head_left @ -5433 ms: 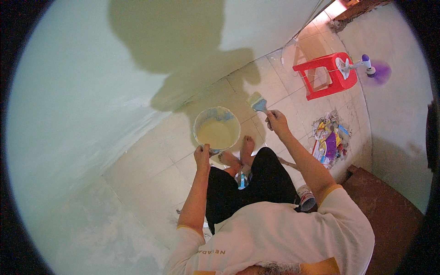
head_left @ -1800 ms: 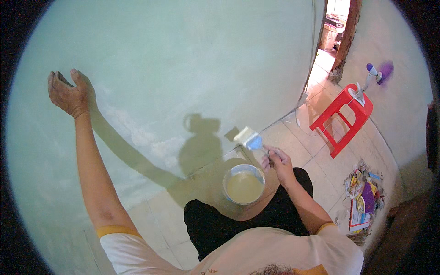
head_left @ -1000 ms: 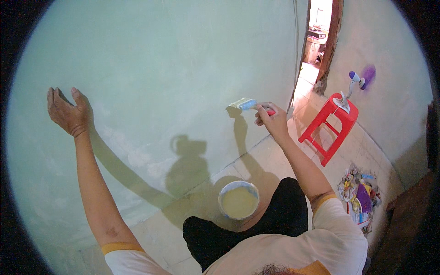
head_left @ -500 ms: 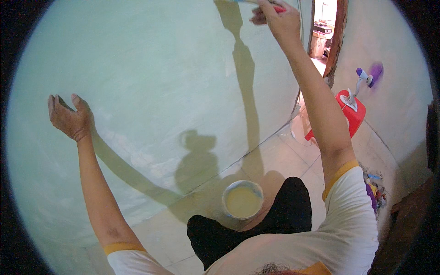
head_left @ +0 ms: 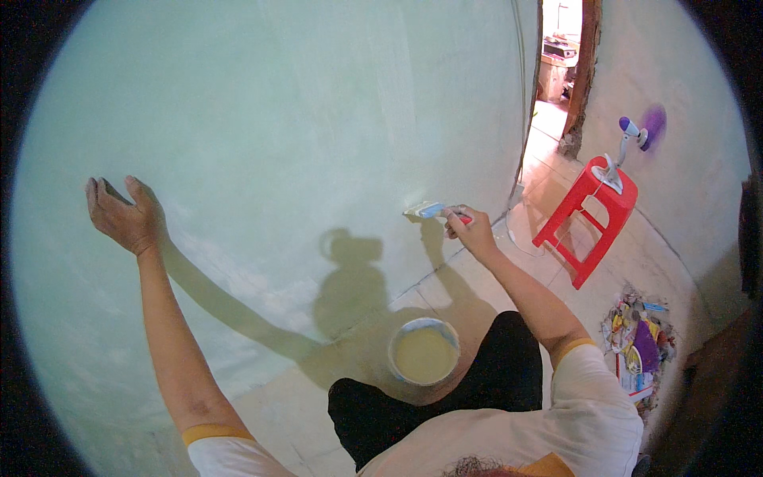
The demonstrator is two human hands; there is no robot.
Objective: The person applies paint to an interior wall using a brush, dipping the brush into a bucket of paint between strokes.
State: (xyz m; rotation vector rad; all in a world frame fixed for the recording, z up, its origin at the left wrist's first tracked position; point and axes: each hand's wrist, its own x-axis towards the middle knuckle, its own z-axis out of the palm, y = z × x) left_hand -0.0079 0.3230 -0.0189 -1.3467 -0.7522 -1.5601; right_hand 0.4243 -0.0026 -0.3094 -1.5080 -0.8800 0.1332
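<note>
My right hand (head_left: pixel 470 228) grips a paintbrush (head_left: pixel 431 210) by its red handle; the brush has a blue band, and its bristles press on the pale green wall (head_left: pixel 262 119) low down, near the floor line. Raised at the far left, my left hand (head_left: pixel 127 213) has its fingers apart and holds nothing; it is against or very close to the wall, and I cannot tell which. Between my knees stands a round white bucket (head_left: pixel 391 350) with pale yellowish paint (head_left: pixel 427 355) in it.
A red plastic stool (head_left: pixel 592 238) stands right with a small purple-and-white fan (head_left: pixel 632 131) on it. A pile of litter (head_left: pixel 644 346) lies nearer me. A doorway (head_left: pixel 550 119) opens at the back right. Thin cables (head_left: pixel 522 71) run down the wall beside it.
My right hand has swept the paintbrush down the wall, from the top edge of view to near the floor. My left hand has shifted slightly downward.
</note>
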